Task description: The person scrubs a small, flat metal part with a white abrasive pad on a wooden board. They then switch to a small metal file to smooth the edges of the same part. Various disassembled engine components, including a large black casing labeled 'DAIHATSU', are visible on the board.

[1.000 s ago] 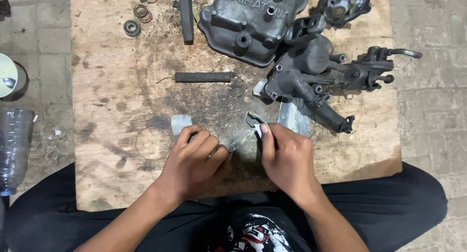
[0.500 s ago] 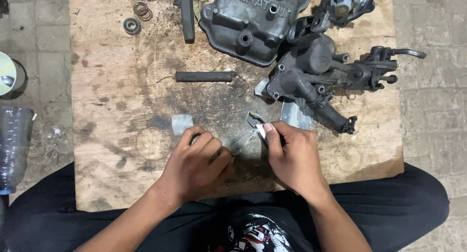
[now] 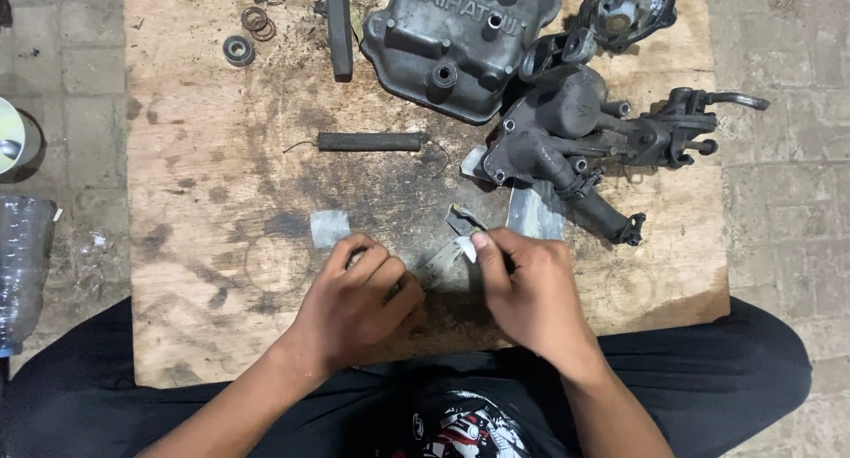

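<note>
Both my hands rest on a stained wooden board that lies across my lap. My left hand presses down with curled fingers on one end of a thin, pale strip of sheet material. My right hand pinches the strip's other end between thumb and forefinger. A small dark folded piece lies just beyond my right thumb. What sits under my left palm is hidden.
A grey square scrap lies left of my hands and a shiny metal sheet to the right. Farther off are a black rubber bar, a cast engine cover, a dark pump-like housing, a bearing and rings. A plastic bottle lies on the paving.
My right thumb has slid slightly along the strip and back; both hands stay in nearly the same place, still holding the strip.
</note>
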